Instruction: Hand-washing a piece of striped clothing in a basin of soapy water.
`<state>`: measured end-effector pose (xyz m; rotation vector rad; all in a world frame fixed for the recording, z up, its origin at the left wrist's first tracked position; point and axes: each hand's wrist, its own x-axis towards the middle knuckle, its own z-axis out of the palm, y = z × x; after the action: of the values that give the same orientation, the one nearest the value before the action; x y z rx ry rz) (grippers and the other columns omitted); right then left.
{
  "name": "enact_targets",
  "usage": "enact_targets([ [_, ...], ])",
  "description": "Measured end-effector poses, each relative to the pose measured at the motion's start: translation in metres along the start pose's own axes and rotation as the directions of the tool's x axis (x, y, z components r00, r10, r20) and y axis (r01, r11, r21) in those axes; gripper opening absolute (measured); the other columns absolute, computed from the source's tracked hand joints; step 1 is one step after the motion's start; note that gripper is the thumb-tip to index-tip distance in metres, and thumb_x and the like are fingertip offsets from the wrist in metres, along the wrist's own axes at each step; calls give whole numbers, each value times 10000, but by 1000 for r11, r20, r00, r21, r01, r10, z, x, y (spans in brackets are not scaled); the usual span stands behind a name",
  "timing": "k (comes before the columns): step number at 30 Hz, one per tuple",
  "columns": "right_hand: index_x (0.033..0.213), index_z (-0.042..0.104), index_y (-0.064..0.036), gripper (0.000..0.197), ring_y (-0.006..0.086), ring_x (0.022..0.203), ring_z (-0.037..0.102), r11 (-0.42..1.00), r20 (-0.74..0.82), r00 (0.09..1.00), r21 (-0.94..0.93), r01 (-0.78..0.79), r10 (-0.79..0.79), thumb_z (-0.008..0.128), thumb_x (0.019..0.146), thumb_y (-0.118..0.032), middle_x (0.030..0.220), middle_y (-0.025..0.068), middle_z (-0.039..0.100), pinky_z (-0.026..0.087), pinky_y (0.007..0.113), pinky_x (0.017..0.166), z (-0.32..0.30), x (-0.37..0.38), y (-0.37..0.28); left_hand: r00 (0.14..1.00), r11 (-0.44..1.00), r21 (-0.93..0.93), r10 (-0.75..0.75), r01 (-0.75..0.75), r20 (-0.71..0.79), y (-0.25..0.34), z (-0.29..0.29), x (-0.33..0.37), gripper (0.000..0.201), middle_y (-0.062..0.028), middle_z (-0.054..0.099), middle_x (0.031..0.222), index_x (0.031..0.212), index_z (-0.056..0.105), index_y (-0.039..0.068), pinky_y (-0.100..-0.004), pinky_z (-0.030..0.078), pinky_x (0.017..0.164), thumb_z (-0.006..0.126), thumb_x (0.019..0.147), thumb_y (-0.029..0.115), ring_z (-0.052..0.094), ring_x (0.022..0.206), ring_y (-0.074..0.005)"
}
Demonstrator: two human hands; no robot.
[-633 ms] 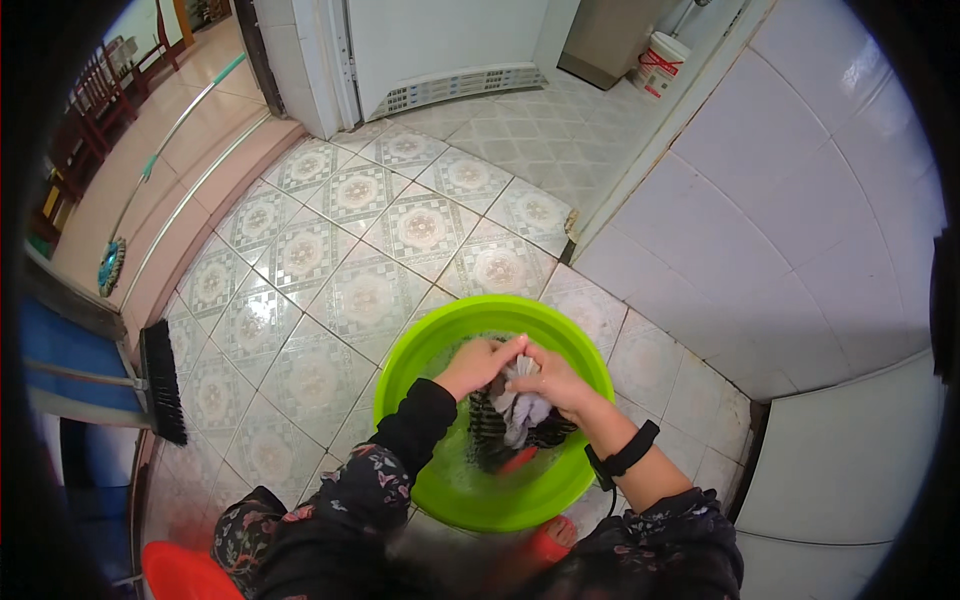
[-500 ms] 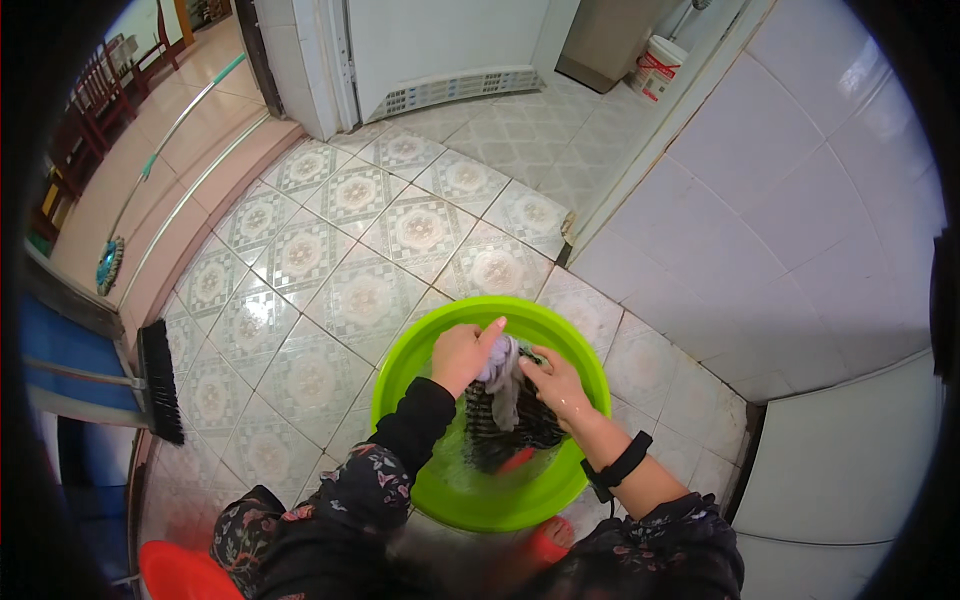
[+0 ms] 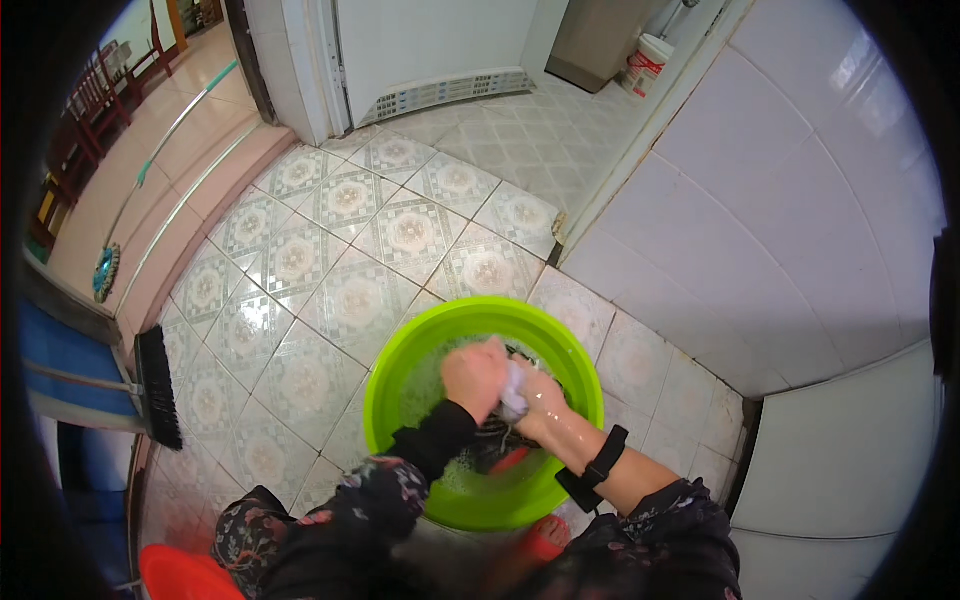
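Observation:
A lime-green basin (image 3: pixel 385 445) of sudsy water stands on the floor before me. Over it, my left hand (image 3: pixel 472 378) is closed round a wrung-up whitish-lilac cloth (image 3: pixel 514 395). My right hand (image 3: pixel 543 402), wet with suds, grips the same cloth from the other side, and the two hands are close together. Below them a dark striped garment (image 3: pixel 488 440) lies in the water, partly covered by my hands. Something red shows at its lower edge; its kind I cannot make out.
A black-bristled broom (image 3: pixel 158 388) leans at the left; a mop (image 3: pixel 107 272) lies beyond on the raised step. Behind my left arm is a red plastic thing (image 3: pixel 185 575). A tiled wall (image 3: pixel 760 200) and a pale panel (image 3: pixel 840 450) bound the right. A white bucket (image 3: pixel 648 65) stands past the doorway.
My hands have come down and together, bunching the pale cloth that hung loose between them. The left hand has turned over it, and more of the striped garment is now covered.

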<state>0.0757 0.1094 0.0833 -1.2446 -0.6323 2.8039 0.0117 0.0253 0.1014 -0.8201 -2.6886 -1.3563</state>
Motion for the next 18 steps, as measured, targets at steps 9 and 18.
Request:
enact_targets([
  [9, 827, 536, -76, 202, 148, 627, 523, 994, 93, 993, -80, 77, -69, 477, 867, -266, 713, 19, 540, 440, 302, 535, -18, 6, -10, 996, 978, -189, 84, -87, -21, 22, 10, -23, 267, -182, 488, 534, 555, 535, 24, -400, 397, 482, 546, 741, 215, 498, 489, -343],
  [18, 892, 567, -54, 233, 173, 722, 553, 943, 24, 991, -307, 131, -130, 489, 839, -268, 781, 62, 563, 452, 321, 656, 10, -13, -34, 947, 1000, 12, -18, 15, 321, -29, -7, 23, 372, -193, 567, 655, 642, 609, 27, -404, 421, 547, 465, 820, 319, 549, 591, -328],
])
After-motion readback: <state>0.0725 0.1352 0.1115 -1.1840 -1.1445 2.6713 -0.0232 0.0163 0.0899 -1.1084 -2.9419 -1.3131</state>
